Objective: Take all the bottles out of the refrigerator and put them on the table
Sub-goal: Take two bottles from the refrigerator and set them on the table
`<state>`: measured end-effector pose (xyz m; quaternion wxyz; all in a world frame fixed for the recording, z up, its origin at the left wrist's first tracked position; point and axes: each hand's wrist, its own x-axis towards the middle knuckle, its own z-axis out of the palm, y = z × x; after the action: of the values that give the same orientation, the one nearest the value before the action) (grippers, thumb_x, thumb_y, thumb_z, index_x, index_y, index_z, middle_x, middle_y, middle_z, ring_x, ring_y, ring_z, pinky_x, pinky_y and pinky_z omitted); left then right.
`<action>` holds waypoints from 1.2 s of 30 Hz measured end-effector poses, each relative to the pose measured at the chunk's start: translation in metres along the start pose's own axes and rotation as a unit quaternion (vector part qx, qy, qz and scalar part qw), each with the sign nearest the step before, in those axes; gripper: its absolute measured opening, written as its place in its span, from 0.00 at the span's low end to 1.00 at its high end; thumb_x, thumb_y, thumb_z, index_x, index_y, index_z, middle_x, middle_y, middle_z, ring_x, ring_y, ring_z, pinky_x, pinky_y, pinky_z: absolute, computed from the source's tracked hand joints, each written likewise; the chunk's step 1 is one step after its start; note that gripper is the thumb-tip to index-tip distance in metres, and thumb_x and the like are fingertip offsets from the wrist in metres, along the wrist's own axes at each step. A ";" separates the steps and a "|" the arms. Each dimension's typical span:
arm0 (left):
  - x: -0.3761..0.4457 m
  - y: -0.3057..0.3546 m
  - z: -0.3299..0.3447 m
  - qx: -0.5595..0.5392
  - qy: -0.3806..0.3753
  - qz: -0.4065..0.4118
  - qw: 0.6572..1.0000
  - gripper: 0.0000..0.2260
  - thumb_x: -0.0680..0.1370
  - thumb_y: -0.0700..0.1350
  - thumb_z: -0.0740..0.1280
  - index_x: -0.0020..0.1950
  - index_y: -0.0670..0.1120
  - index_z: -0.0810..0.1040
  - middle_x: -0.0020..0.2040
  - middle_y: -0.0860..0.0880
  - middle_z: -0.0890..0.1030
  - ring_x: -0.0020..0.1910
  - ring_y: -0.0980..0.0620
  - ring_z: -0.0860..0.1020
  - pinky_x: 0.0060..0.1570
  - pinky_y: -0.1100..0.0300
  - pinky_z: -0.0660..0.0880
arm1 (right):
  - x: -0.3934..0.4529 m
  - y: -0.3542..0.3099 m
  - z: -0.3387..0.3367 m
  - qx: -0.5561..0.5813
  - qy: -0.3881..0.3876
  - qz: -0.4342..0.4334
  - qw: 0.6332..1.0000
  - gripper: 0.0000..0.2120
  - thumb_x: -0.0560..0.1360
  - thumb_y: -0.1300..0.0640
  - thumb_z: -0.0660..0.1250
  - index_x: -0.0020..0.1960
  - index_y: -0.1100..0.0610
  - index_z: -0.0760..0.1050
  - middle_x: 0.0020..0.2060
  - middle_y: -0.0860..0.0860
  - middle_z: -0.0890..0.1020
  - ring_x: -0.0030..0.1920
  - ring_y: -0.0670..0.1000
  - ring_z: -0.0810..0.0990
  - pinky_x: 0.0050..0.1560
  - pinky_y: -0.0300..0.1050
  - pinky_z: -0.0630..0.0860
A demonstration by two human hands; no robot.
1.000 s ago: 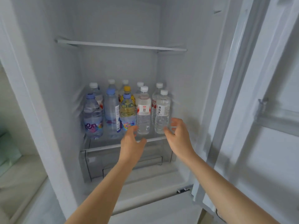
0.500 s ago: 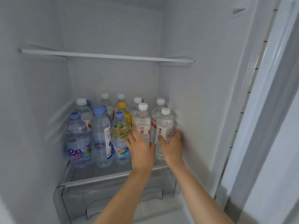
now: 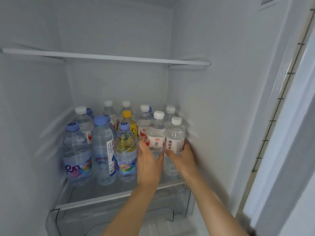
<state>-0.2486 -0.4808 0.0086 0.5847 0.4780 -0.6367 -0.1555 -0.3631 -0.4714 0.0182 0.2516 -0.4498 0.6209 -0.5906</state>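
Two hands reach into the open refrigerator (image 3: pixel 221 82), head view only. Left hand (image 3: pixel 149 165) grips the red-label bottle (image 3: pixel 156 138), fingers wrapped round its left side, thumb on its front right. Right hand (image 3: pixel 183 158) grips the white-label bottle (image 3: pixel 175 139), which stands touching the red-label bottle's right side; thumb lies across its front, fingers curled behind and mostly hidden. Both bottles upright on the glass shelf (image 3: pixel 105 193), front right corner, white caps on. Left of the red-label bottle, front row: yellow-drink bottle with blue cap (image 3: pixel 126 150), tall clear bottle with blue cap (image 3: pixel 104 150), wide bottle with colourful label (image 3: pixel 77 155). Behind the red-label bottle: yellow-cap bottle (image 3: pixel 128 123) plus several white-cap bottles, exact count unclear. Upper shelf (image 3: pixel 105 57) sits well above the red-label bottle. Clear drawer (image 3: pixel 119 218) below the glass shelf. Slight motion blur.
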 end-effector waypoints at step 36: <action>-0.294 0.075 -0.242 -0.181 -0.202 -0.175 0.947 0.28 0.64 0.37 0.79 0.59 0.50 0.72 0.48 0.49 0.80 0.43 0.59 0.80 0.40 0.65 0.77 | -0.429 -0.024 -0.106 0.005 0.112 0.096 0.989 0.18 0.67 0.53 0.77 0.52 0.50 0.73 0.43 0.43 0.82 0.41 0.36 0.81 0.39 0.30 0.76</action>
<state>-0.1054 -0.1241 -0.0449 0.4843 0.4270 -0.6089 -0.4608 -0.2453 -0.0478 -0.0337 0.2388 -0.3180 0.6826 -0.6131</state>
